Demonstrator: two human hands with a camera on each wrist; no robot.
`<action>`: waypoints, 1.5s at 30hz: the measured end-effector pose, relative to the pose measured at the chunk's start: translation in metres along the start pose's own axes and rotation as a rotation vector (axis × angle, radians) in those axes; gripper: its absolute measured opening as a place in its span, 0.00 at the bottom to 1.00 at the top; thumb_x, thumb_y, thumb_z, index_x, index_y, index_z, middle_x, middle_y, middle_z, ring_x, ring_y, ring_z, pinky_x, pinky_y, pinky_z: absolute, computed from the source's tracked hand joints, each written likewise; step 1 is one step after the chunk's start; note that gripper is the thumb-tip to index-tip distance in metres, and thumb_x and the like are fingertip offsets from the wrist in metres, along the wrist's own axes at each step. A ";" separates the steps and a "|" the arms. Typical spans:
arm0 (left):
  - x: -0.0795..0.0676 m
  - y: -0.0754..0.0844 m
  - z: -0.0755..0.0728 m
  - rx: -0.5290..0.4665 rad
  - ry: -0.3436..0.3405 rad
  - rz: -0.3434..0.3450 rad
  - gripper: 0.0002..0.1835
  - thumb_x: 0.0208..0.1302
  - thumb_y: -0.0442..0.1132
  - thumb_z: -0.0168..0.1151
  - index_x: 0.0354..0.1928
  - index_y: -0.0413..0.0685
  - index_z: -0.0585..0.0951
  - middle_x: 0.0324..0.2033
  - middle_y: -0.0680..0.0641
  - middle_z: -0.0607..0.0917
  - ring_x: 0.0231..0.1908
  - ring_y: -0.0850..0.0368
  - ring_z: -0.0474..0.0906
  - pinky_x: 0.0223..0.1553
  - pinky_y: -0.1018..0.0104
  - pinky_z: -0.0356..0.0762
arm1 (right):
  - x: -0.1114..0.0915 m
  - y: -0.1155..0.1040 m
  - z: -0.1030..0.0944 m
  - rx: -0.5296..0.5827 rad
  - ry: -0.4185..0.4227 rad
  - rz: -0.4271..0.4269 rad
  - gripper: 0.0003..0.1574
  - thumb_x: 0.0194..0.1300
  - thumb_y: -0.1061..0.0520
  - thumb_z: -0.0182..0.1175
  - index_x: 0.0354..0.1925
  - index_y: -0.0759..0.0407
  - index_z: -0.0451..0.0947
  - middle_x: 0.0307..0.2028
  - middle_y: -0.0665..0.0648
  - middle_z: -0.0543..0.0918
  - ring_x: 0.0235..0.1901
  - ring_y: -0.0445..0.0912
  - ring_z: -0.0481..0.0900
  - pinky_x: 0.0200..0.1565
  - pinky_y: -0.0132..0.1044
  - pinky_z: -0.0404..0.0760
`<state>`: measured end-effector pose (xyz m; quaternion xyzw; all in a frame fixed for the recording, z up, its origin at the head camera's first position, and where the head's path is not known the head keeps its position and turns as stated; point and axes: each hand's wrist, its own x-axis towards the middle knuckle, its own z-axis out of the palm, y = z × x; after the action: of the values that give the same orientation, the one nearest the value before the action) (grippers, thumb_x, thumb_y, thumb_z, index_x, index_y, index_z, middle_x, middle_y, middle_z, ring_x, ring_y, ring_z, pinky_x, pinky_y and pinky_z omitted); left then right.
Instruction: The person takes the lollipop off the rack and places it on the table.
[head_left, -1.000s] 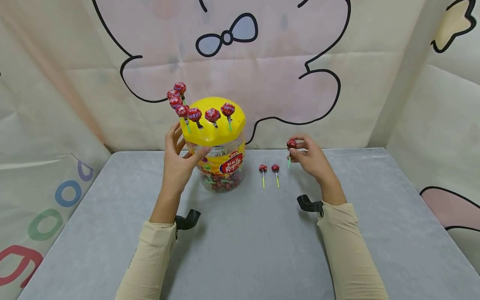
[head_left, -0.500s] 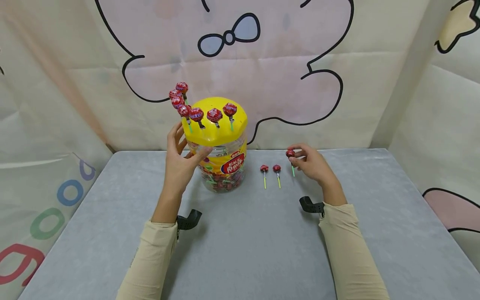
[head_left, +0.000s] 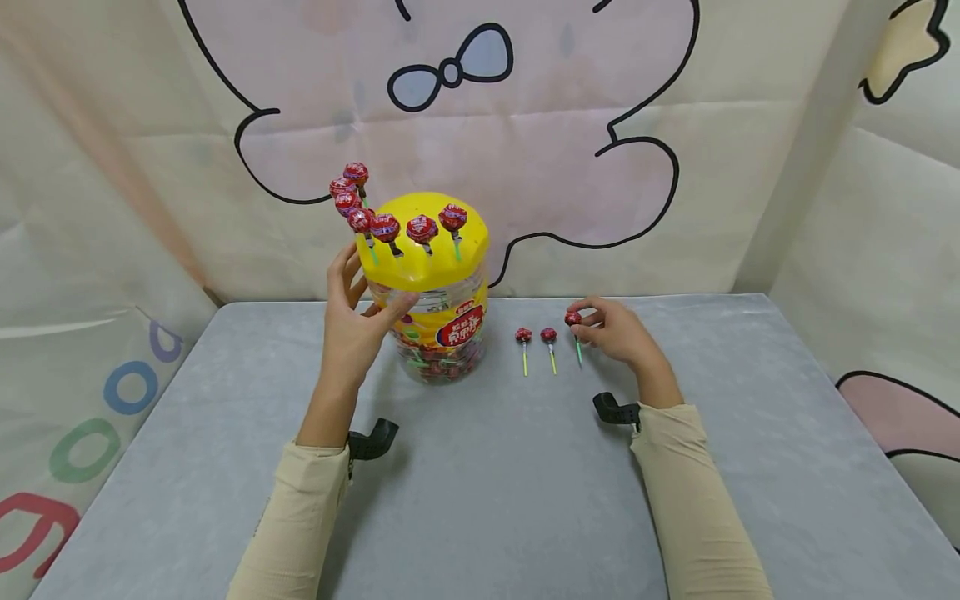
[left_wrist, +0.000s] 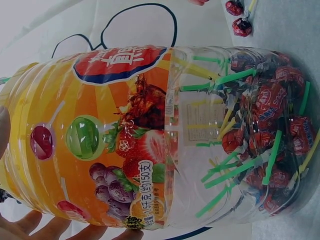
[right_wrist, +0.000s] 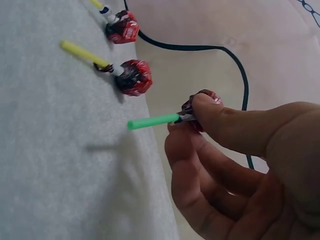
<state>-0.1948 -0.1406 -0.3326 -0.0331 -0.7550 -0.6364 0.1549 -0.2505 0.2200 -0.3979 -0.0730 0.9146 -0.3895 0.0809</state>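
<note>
My left hand (head_left: 348, 329) grips a clear plastic candy jar (head_left: 459, 327) from its left side, thumb across the front and fingers behind. Its yellow lid (head_left: 420, 271) carries several red-wrapped lollipops (head_left: 386, 227) standing on their sticks in a curve along the left and front. In the left wrist view, more lollipops (left_wrist: 272, 102) fill the jar's bottom. With thumb and fingers, my right hand (head_left: 618, 335) pinches a lollipop by its red head; its green stick (right_wrist: 152, 121) points toward me, and its shadow lies apart from it on the tabletop.
Two lollipops with yellow sticks, a left one (head_left: 523, 335) and a right one (head_left: 549, 335), lie side by side on the grey table (head_left: 480, 500) between jar and right hand. A printed cloth backdrop (head_left: 562, 183) rises behind the table's far edge.
The right hand has come down and slightly left with its lollipop, closer to the two lying on the table. The left hand stays on the jar. The view shifts slightly.
</note>
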 end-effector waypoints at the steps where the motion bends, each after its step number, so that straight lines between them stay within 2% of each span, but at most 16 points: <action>1: 0.000 0.000 0.000 0.000 0.001 0.001 0.47 0.59 0.46 0.73 0.74 0.71 0.55 0.75 0.52 0.58 0.73 0.46 0.57 0.69 0.39 0.64 | 0.001 0.001 0.001 -0.016 -0.001 -0.001 0.22 0.69 0.57 0.62 0.60 0.56 0.76 0.50 0.68 0.85 0.41 0.54 0.86 0.37 0.36 0.75; 7: 0.000 0.001 -0.001 0.001 0.006 0.002 0.47 0.59 0.46 0.73 0.75 0.70 0.55 0.75 0.52 0.58 0.73 0.45 0.57 0.69 0.38 0.63 | 0.006 0.005 0.003 -0.107 -0.026 0.021 0.22 0.67 0.55 0.65 0.57 0.57 0.78 0.43 0.65 0.86 0.33 0.46 0.80 0.33 0.34 0.73; 13: -0.001 0.000 -0.001 -0.006 0.011 -0.002 0.47 0.59 0.46 0.73 0.75 0.70 0.55 0.75 0.52 0.58 0.73 0.45 0.56 0.69 0.39 0.63 | 0.009 0.006 0.006 -0.146 -0.056 0.048 0.21 0.66 0.54 0.66 0.56 0.57 0.78 0.40 0.62 0.86 0.27 0.43 0.77 0.31 0.34 0.72; 25: 0.001 0.003 -0.002 -0.003 0.023 0.013 0.47 0.59 0.46 0.73 0.75 0.69 0.55 0.75 0.52 0.58 0.73 0.45 0.56 0.69 0.39 0.64 | 0.012 0.005 0.003 -0.173 -0.066 0.055 0.24 0.67 0.52 0.64 0.59 0.57 0.77 0.44 0.62 0.86 0.33 0.46 0.81 0.35 0.34 0.73; 30: -0.001 0.003 -0.003 0.006 0.030 0.008 0.47 0.59 0.46 0.73 0.75 0.69 0.55 0.75 0.52 0.58 0.73 0.45 0.57 0.69 0.39 0.64 | 0.008 -0.003 -0.003 -0.205 -0.048 0.030 0.27 0.68 0.50 0.62 0.62 0.56 0.75 0.47 0.62 0.86 0.40 0.52 0.82 0.40 0.40 0.75; 34: -0.004 0.004 -0.003 0.025 0.024 -0.003 0.47 0.59 0.46 0.73 0.75 0.68 0.55 0.75 0.52 0.59 0.72 0.45 0.58 0.69 0.39 0.63 | -0.002 -0.019 -0.006 -0.109 -0.019 -0.068 0.28 0.71 0.46 0.60 0.65 0.52 0.73 0.52 0.61 0.85 0.48 0.55 0.83 0.44 0.45 0.78; 37: -0.004 0.004 -0.003 0.035 0.002 -0.008 0.46 0.61 0.48 0.71 0.75 0.68 0.53 0.76 0.52 0.57 0.73 0.45 0.56 0.71 0.37 0.57 | -0.013 -0.044 -0.007 0.051 -0.008 -0.171 0.28 0.72 0.44 0.58 0.67 0.45 0.71 0.57 0.58 0.82 0.51 0.55 0.83 0.47 0.47 0.81; 39: -0.002 0.002 -0.004 0.024 -0.017 0.000 0.43 0.65 0.49 0.66 0.75 0.68 0.52 0.76 0.51 0.55 0.74 0.45 0.54 0.71 0.35 0.51 | -0.021 -0.065 -0.006 0.174 -0.023 -0.263 0.28 0.75 0.46 0.54 0.70 0.45 0.68 0.61 0.56 0.79 0.55 0.55 0.81 0.51 0.46 0.81; 42: 0.002 -0.003 -0.007 -0.024 -0.062 0.023 0.38 0.71 0.51 0.58 0.76 0.67 0.49 0.77 0.51 0.53 0.76 0.46 0.49 0.72 0.35 0.45 | -0.032 -0.094 -0.001 0.345 -0.091 -0.399 0.29 0.79 0.53 0.47 0.74 0.47 0.62 0.69 0.55 0.71 0.63 0.55 0.75 0.58 0.47 0.80; 45: 0.004 -0.006 -0.008 -0.085 -0.121 0.033 0.37 0.74 0.51 0.52 0.77 0.68 0.45 0.78 0.52 0.50 0.77 0.47 0.46 0.74 0.36 0.45 | -0.040 -0.111 0.006 0.454 -0.189 -0.464 0.32 0.79 0.58 0.41 0.77 0.50 0.55 0.76 0.53 0.61 0.71 0.54 0.66 0.65 0.53 0.74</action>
<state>-0.1983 -0.1505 -0.3365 -0.0904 -0.7346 -0.6621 0.1178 -0.2024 0.1478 -0.3178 -0.2952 0.7519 -0.5828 0.0887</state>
